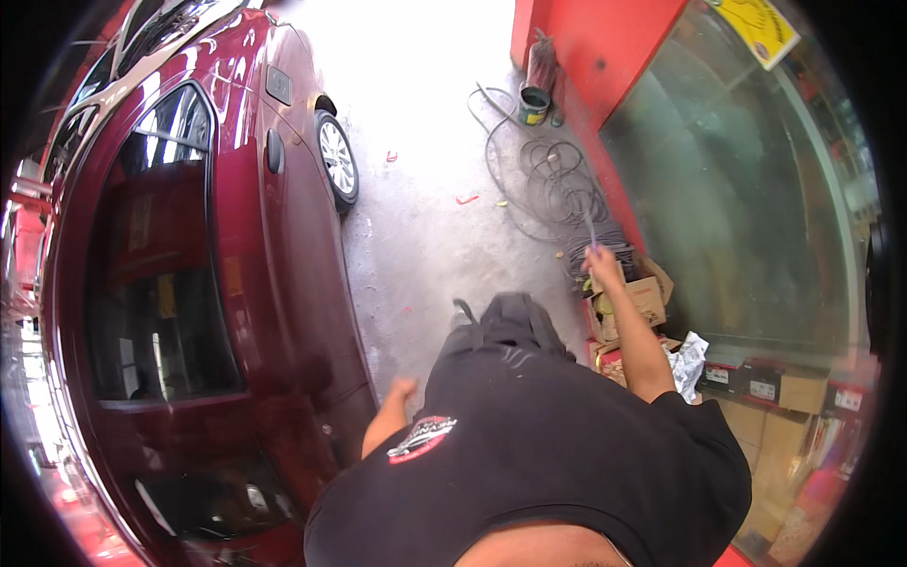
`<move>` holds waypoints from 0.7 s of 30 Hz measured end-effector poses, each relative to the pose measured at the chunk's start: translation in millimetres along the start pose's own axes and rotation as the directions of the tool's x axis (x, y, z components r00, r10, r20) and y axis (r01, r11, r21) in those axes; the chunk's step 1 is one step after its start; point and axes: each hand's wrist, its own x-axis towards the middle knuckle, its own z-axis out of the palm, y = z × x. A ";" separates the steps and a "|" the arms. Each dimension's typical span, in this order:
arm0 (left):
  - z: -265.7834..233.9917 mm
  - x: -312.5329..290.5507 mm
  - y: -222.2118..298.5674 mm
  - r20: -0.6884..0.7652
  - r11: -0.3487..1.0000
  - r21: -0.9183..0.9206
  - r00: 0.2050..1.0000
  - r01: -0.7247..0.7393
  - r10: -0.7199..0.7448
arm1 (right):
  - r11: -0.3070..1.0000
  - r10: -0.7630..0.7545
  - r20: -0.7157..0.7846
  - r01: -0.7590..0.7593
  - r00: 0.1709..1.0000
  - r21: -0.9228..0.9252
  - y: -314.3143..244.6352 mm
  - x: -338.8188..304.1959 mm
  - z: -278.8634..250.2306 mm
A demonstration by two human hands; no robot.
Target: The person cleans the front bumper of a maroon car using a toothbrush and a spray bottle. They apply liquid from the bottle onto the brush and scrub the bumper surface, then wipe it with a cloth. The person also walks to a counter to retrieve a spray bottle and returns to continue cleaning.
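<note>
Gripping a rod (591, 230), the right hand (602, 264) hovers by a cardboard box (643, 302), contents blurred; the left hand's (403, 388) grip is unclear.

Right hand (602, 265) curled, right arm (642, 348) outstretched, left hand (403, 388) low
</note>
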 end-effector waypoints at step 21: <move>-886.6 -48.5 854.4 -0.442 0.085 0.870 -0.690 -0.486 0.574 | 0.998 0.032 -0.147 -0.040 0.989 -0.048 -336.6 770.5 190.8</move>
